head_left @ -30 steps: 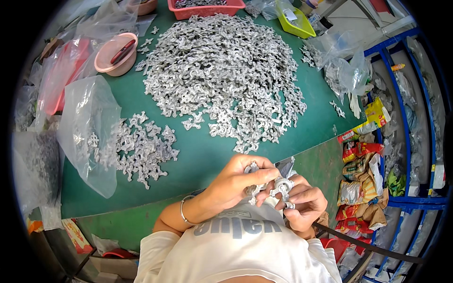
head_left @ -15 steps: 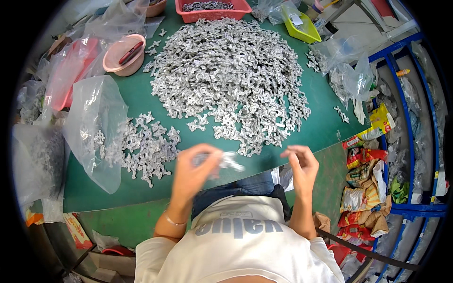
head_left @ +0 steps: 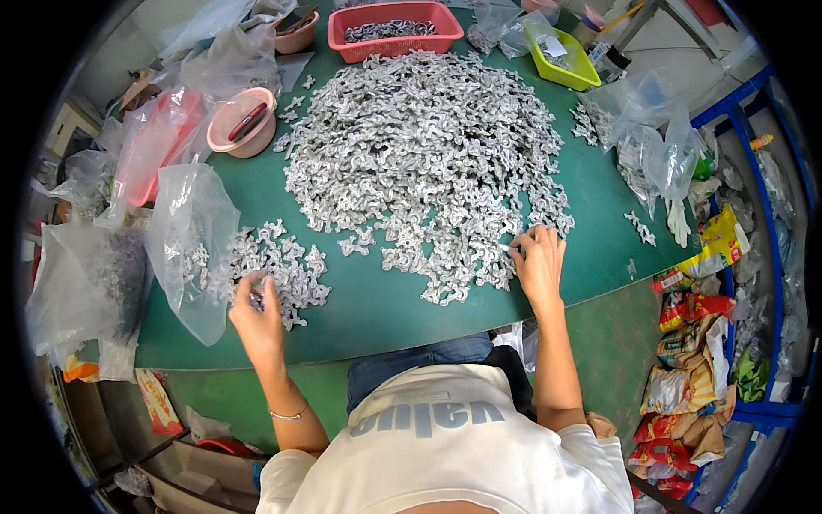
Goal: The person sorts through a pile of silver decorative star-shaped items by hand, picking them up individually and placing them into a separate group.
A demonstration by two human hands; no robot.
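A large heap of small silver-grey metal castings (head_left: 419,146), each with curved arms, covers the middle of the green table (head_left: 360,330). My right hand (head_left: 541,267) reaches to the heap's near right edge, fingertips pinched on a casting there, partly hidden by the fingers. At the left lies a smaller pile of the same castings (head_left: 295,270). Over its near edge is my left hand (head_left: 257,319), thumb and forefinger apart, with grey castings showing in the gap between them. A clear plastic bag (head_left: 193,291) lies against this pile, with some castings seen through it.
Behind the heap stands a red basket (head_left: 394,48) of metal parts, with a yellow-green tray (head_left: 561,64) to its right. A pink bowl (head_left: 242,141) holds a red-handled tool. Several plastic bags crowd the left side. Blue shelving (head_left: 753,171) and colourful sacks (head_left: 698,308) stand at the right.
My left hand has moved left from the table's front middle, where it carried a casting, to the small pile. My right hand has gone forward to the heap and closed. The view has shifted slightly.
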